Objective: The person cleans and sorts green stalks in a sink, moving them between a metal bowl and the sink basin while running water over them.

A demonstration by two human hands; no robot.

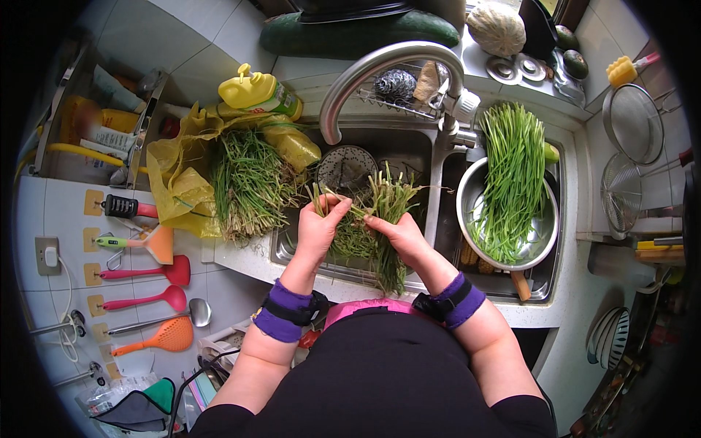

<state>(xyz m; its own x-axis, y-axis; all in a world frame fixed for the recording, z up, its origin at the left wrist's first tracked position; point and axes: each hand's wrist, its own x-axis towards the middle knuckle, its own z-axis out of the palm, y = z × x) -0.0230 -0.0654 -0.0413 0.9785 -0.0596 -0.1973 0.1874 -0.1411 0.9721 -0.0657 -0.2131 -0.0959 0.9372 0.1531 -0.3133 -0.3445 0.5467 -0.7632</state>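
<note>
Over the left basin of a steel double sink (285, 249), my left hand (323, 224) pinches a few green stalks between thumb and fingers. My right hand (402, 232) is closed on a bunch of leafy green stalks (391, 191), its leaves hanging down towards me. Loose leaves and trimmings (353, 235) lie in the basin below, near a perforated metal strainer (346, 164). Left of the basin, a heap of untrimmed greens (249, 186) rests on a yellow plastic bag (189, 200). Long, neat green leaves (509, 180) lie across a steel bowl (552, 219) over the right basin.
A curved metal faucet (383, 52) arches over the sink. Behind it are a wire rack (397, 104), a large green gourd (356, 35) and a yellow pump bottle (257, 93). A wooden handle (520, 286) and corn cobs (468, 254) show beneath the bowl.
</note>
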